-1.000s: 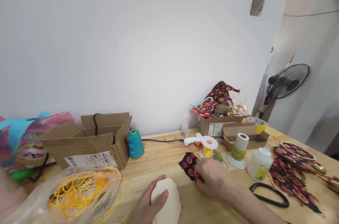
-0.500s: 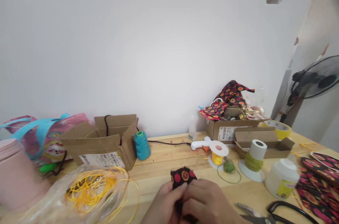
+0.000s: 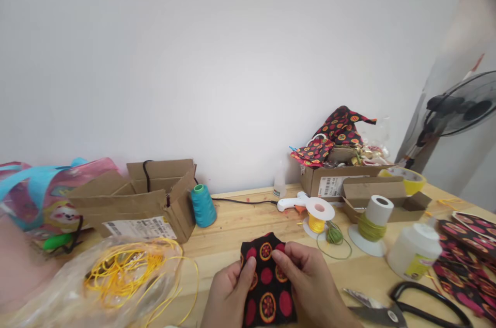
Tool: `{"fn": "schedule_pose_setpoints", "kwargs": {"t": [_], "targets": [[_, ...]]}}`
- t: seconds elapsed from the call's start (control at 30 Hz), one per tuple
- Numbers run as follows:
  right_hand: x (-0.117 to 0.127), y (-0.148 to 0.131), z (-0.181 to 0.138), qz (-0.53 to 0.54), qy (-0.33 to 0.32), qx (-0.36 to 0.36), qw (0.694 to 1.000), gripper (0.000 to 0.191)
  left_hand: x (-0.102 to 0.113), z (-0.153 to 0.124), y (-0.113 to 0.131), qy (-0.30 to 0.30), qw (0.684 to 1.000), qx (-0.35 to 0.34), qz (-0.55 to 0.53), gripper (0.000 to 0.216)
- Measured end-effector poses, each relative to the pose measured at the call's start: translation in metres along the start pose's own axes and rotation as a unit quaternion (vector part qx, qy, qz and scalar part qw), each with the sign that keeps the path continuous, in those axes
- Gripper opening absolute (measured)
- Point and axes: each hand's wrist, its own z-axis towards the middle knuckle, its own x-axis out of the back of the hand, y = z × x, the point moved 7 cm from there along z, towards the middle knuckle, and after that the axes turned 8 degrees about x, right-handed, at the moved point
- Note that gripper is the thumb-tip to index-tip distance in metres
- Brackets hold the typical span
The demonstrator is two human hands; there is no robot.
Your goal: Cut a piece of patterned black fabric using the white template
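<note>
A piece of black fabric (image 3: 266, 286) printed with red and orange circles is spread between my two hands at the bottom middle. My left hand (image 3: 228, 289) pinches its left edge, thumb on the front. On the opposite edge my right hand (image 3: 310, 279) grips it the same way, thumb pressed on the printed face. Black-handled scissors (image 3: 395, 312) lie on the table to the right of my right hand, blades towards it.
Yellow cord (image 3: 127, 274) in a plastic bag lies left, before an open cardboard box (image 3: 135, 214). Near the wall are a teal thread cone (image 3: 203, 206) and a white glue gun (image 3: 289, 204). Cord spools, a white bottle (image 3: 414, 250) and more printed fabric (image 3: 461, 276) fill the right.
The fabric was bunched up between my hands; now it is opened out flat, its printed face showing. My hands have moved apart to its two edges. The view has shifted slightly.
</note>
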Motion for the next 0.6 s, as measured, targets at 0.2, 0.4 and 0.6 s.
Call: {"fn": "schedule_pose_setpoints", "kwargs": {"t": [0.2, 0.4, 0.6], "targets": [[0.000, 0.005, 0.000, -0.031, -0.014, -0.012, 0.999, 0.037, 0.004, -0.005, 0.001, 0.009, 1.000, -0.006, 0.006, 0.034], [-0.014, 0.014, -0.006, -0.255, -0.121, 0.010, 0.959, 0.025, 0.041, -0.022, 0.017, 0.072, 0.959, -0.012, 0.273, 0.037], [-0.021, 0.003, -0.011, -0.421, -0.145, 0.053, 0.894, 0.009, 0.079, -0.049, 0.037, 0.172, 0.864, -0.173, 0.441, 0.028]]}}
